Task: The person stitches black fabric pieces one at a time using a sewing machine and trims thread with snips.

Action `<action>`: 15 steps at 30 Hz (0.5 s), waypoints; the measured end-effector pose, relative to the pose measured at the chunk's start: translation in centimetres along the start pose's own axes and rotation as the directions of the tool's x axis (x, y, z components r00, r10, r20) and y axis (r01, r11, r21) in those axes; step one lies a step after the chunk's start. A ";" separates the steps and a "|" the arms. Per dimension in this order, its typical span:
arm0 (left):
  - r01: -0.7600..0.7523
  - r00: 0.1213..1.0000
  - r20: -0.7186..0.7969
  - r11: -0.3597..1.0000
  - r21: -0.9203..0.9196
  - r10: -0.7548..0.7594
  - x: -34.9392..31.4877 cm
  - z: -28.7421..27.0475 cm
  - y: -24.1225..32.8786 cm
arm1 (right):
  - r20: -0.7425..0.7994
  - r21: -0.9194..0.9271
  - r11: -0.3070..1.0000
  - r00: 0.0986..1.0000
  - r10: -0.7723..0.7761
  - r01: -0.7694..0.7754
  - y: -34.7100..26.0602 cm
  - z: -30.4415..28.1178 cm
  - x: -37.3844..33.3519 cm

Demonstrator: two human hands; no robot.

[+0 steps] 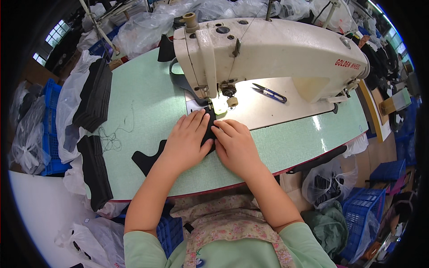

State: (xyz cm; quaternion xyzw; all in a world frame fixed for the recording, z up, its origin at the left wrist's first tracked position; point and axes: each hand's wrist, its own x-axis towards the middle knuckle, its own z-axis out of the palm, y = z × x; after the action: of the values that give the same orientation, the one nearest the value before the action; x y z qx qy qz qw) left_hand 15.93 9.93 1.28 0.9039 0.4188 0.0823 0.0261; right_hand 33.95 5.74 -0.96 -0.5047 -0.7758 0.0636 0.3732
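A black fabric piece (pixel 210 127) lies on the pale green table, its far end at the needle area of a cream sewing machine (pixel 272 47). My left hand (pixel 190 139) rests flat on it, fingers stretched toward the presser foot (pixel 210 105). On the fabric's right edge, my right hand (pixel 235 145) has its fingers bent and closed with the thumb on the cloth. A dark notched fabric end (pixel 148 161) shows beside my left wrist; whether it belongs to the same piece is hidden under my hand.
Blue-handled thread snips (pixel 270 93) lie on the machine bed. Two stacks of black cut pieces, a far stack (pixel 94 96) and a near stack (pixel 95 172), line the table's left edge beside loose dark thread (pixel 111 138). Blue crates (pixel 364 219) and plastic bags (pixel 328 181) stand around the table.
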 end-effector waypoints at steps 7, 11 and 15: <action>0.082 0.994 -0.056 0.990 -0.113 -0.089 -0.9 -0.1 1.2 | -0.030 0.021 1.000 0.999 -0.013 0.013 0.1 -0.6 -0.5; 0.088 0.989 -0.112 0.992 -0.085 -0.097 -1.6 0.1 1.9 | -0.045 0.064 0.997 0.998 -0.033 0.036 -0.1 -1.2 -0.5; 0.085 0.985 -0.143 0.994 -0.065 -0.094 -1.2 0.4 1.8 | -0.061 0.086 0.995 0.997 -0.037 0.042 -0.3 -1.3 -0.4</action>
State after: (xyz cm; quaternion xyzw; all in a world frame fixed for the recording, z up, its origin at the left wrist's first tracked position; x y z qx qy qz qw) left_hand 16.57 7.83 0.96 0.8746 0.4571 0.1592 0.0257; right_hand 34.65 4.86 -0.09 -0.4742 -0.7707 0.0747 0.4189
